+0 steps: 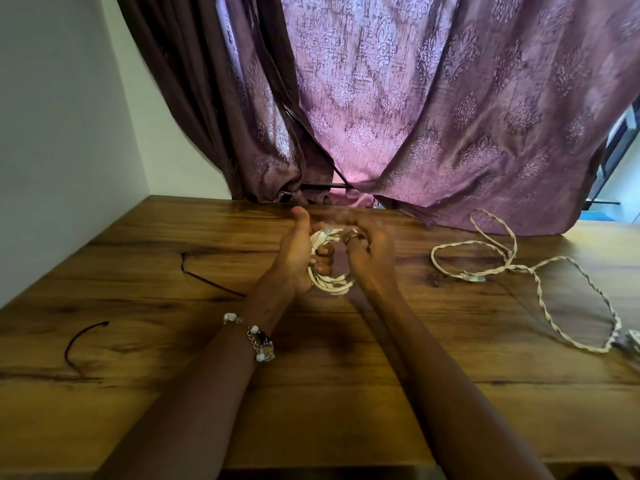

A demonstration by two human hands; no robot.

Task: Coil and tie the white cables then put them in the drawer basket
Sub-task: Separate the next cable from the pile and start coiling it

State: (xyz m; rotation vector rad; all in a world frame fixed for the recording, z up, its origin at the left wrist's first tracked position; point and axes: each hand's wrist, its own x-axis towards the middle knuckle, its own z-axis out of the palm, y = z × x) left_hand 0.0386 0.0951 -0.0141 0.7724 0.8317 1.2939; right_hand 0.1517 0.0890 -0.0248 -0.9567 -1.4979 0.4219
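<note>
A coiled white cable point(331, 283) is held up over the wooden table point(346, 393), near its far middle. My left hand point(300, 258) grips the coil's left side, fingers curled through the loops, thumb raised. My right hand point(369, 249) is blurred and curls around the coil's upper right, where a clear plug end shows. A second white cable point(540, 289), twisted and uncoiled, lies in loose loops on the table to the right. The drawer basket is not in view.
Two dark thin ties lie on the table's left part: one point(204, 278) near my left forearm, another point(78, 344) curved further left. A purple patterned curtain point(433, 116) hangs behind the table's far edge. A white wall stands at the left.
</note>
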